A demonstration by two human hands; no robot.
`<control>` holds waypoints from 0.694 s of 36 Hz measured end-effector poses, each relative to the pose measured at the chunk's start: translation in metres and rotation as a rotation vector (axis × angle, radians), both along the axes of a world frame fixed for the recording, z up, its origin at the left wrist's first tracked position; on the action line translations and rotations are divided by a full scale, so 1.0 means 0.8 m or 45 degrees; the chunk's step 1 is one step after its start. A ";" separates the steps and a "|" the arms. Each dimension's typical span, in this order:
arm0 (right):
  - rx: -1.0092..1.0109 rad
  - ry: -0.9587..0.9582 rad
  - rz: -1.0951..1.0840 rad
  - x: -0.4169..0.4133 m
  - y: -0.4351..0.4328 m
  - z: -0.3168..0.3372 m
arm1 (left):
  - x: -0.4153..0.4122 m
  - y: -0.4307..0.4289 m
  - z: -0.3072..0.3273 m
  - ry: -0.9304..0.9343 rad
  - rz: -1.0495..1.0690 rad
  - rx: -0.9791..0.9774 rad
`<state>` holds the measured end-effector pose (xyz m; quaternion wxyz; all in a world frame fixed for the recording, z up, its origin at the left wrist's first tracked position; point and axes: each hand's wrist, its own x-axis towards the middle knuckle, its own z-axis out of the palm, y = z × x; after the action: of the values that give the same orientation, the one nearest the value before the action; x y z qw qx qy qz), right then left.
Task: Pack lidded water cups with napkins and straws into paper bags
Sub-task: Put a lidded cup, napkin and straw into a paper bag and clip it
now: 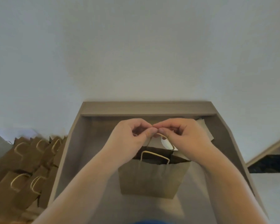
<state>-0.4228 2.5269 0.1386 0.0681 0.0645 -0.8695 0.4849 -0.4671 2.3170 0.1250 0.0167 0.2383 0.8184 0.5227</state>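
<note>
Background: plain white wall (136, 46) fills the upper half of the view.
Surface: grey-brown wooden desk (152, 109) with a raised ledge along its back edge, set against the wall.
Task item: brown paper bag with twisted paper handles (152, 178) stands upright on the middle of the desk, mouth open at the top.
Near handle (153, 153): stands up in a loop on the bag's front wall, untouched.
Far handle (168, 141): raised above the bag's back wall; its top runs under the fingertips of both hands.
Left hand (131, 138): fingers curled, thumb and forefinger pinching the top of the far handle.
Right hand (183, 135): fingers curled likewise, pinching the same handle just beside the left hand; the two thumbs touch.
Bag contents: a white item (166, 143) shows through the far handle's loop; what it is cannot be told. The interior is otherwise dark.
Behind right hand: a pale grey-beige sheet (205, 128) near the desk's back right corner, mostly hidden.
Left of desk: a pile of flat brown paper bags (23, 167) with pale handles, overlapping in rows, blurred.
</note>
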 end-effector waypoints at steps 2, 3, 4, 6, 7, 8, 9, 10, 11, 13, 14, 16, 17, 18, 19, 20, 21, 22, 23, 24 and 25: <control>0.020 0.014 -0.008 0.006 0.000 -0.006 | 0.003 0.001 0.005 -0.034 -0.029 0.025; 0.020 0.017 -0.016 0.007 -0.001 -0.008 | 0.005 0.001 0.008 -0.056 -0.047 0.035; 0.011 0.019 -0.030 0.008 -0.001 -0.009 | 0.005 0.001 0.011 -0.065 -0.059 0.035; -0.006 0.042 -0.064 0.008 -0.001 -0.013 | 0.006 0.001 0.013 -0.025 -0.037 -0.012; 0.016 0.071 -0.081 0.008 -0.001 -0.014 | 0.006 0.002 0.014 0.003 -0.007 -0.043; 0.059 0.102 -0.093 0.009 -0.002 -0.015 | 0.006 0.002 0.014 0.022 0.025 -0.068; 0.097 0.126 -0.095 0.010 -0.002 -0.016 | 0.006 0.003 0.014 0.028 0.053 -0.083; 0.111 0.143 -0.088 0.011 -0.002 -0.016 | 0.006 0.004 0.013 0.019 0.076 -0.092; 0.102 0.155 -0.078 0.012 -0.002 -0.017 | 0.006 0.005 0.013 -0.001 0.092 -0.094; 0.087 0.178 -0.077 0.013 -0.003 -0.019 | 0.005 0.006 0.013 -0.064 0.099 -0.089; 0.098 0.192 -0.087 0.013 -0.004 -0.020 | 0.006 0.006 0.014 -0.098 0.094 -0.093; 0.116 0.219 -0.113 0.013 -0.006 -0.023 | 0.008 0.005 0.015 -0.121 0.079 -0.122; 0.115 0.226 -0.125 0.012 -0.007 -0.024 | 0.009 0.005 0.016 -0.108 0.073 -0.136; 0.105 0.228 -0.137 0.012 -0.008 -0.024 | 0.011 0.005 0.017 -0.087 0.065 -0.141; 0.087 0.229 -0.148 0.012 -0.008 -0.024 | 0.012 0.004 0.018 -0.067 0.052 -0.134; 0.064 0.229 -0.155 0.013 -0.009 -0.024 | 0.013 0.003 0.020 -0.051 0.038 -0.121; 0.040 0.227 -0.155 0.013 -0.009 -0.023 | 0.014 0.001 0.022 -0.040 0.025 -0.111; 0.019 0.221 -0.151 0.013 -0.009 -0.023 | 0.015 -0.001 0.024 -0.032 0.006 -0.109; -0.001 0.214 -0.144 0.013 -0.009 -0.022 | 0.016 -0.004 0.026 -0.021 -0.017 -0.108; -0.029 0.207 -0.133 0.013 -0.009 -0.021 | 0.018 -0.005 0.027 -0.005 -0.034 -0.103; -0.071 0.199 -0.113 0.012 -0.009 -0.020 | 0.019 -0.006 0.029 0.015 -0.041 -0.096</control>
<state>-0.4132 2.5196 0.1227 0.1591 0.0615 -0.8497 0.4989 -0.4520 2.3120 0.1480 0.0292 0.2537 0.8336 0.4897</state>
